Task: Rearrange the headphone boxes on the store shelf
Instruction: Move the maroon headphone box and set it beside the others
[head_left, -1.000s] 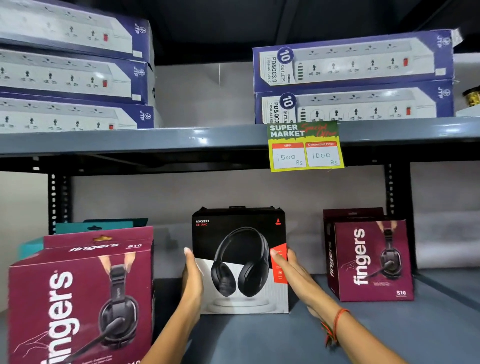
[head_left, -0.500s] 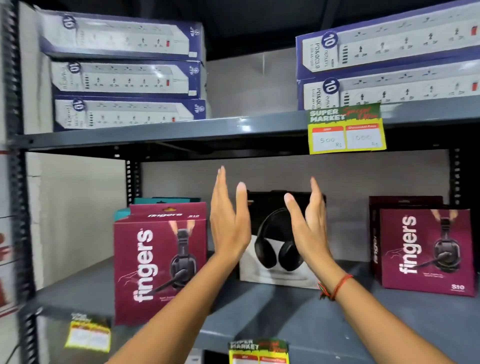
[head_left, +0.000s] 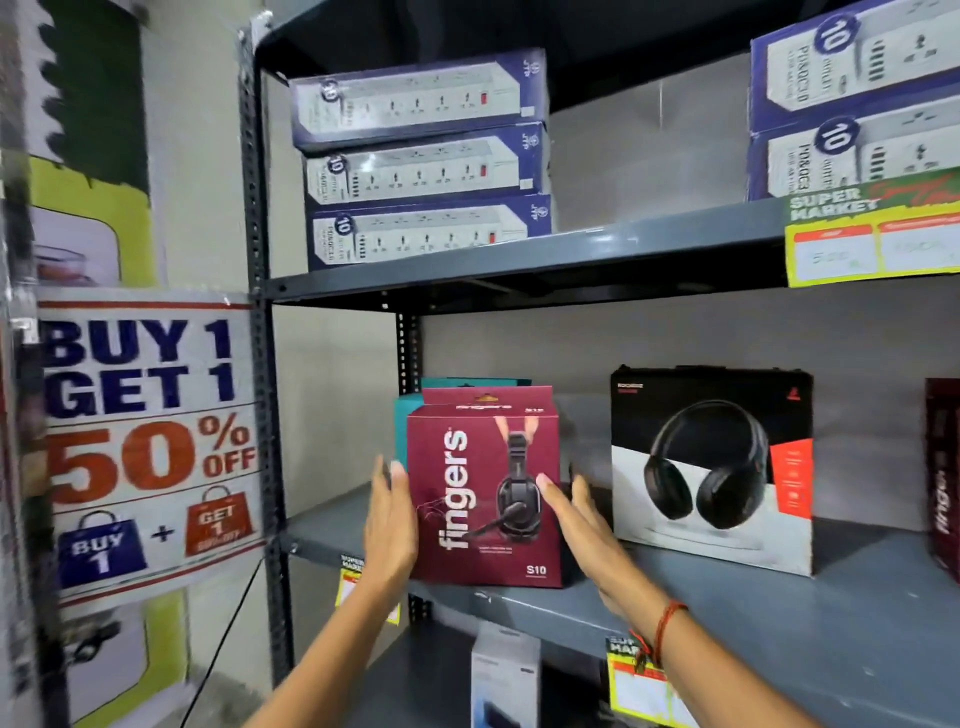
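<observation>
A maroon "fingers" headphone box (head_left: 483, 499) stands upright near the left end of the grey shelf (head_left: 727, 613). My left hand (head_left: 389, 519) lies flat against its left side, thumb on the front edge. My right hand (head_left: 576, 525) presses its right side, thumb on the front. A black-and-white headphone box (head_left: 711, 467) stands apart to the right. A second maroon box (head_left: 943, 478) is cut off at the right edge. A teal box (head_left: 410, 415) shows behind the held one.
Three stacked power-strip boxes (head_left: 421, 166) and two more (head_left: 852, 104) fill the upper shelf, with a yellow price tag (head_left: 872, 244) on its lip. A sale poster (head_left: 145, 441) hangs left of the rack post. A white box (head_left: 504, 670) sits on the shelf below.
Both hands let go of the black-and-white box, rose open, then moved left onto the sides of the maroon box. The view swung left.
</observation>
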